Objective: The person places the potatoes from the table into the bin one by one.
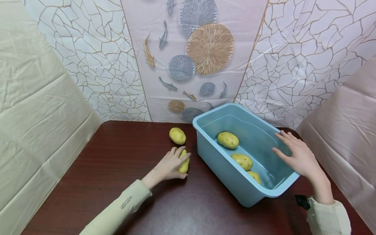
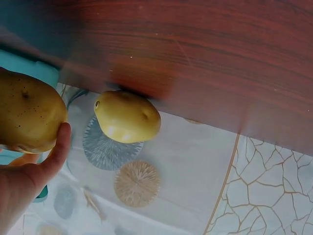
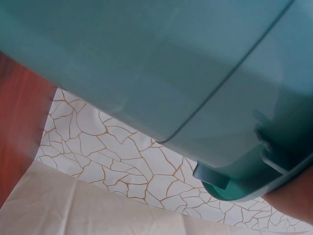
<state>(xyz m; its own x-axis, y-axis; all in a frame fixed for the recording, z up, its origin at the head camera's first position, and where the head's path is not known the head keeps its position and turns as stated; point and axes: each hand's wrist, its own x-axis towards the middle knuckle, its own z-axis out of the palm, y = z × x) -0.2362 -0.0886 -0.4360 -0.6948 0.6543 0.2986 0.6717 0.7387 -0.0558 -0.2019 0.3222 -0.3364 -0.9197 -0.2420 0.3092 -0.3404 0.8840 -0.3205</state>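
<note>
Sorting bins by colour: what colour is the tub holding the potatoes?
Light blue tub, plain with no pattern; it shows best in the head view.

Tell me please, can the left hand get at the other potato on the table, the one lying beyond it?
Probably yes. The left hand grips one potato, and the loose potato lies just beyond it on the bare table, nothing between. The hand is full, though.

- Left hand (image 1: 170, 167) covers most of the potato (image 1: 184, 164) it grips near the tabletop's middle; the left wrist view cuts that potato off at its left edge
- Third potato in the blue tub (image 1: 235, 182) half hidden behind the near rim
- Right wrist view: only a blurred stretch of tub wall, a sliver of skin at the lower right corner
</note>
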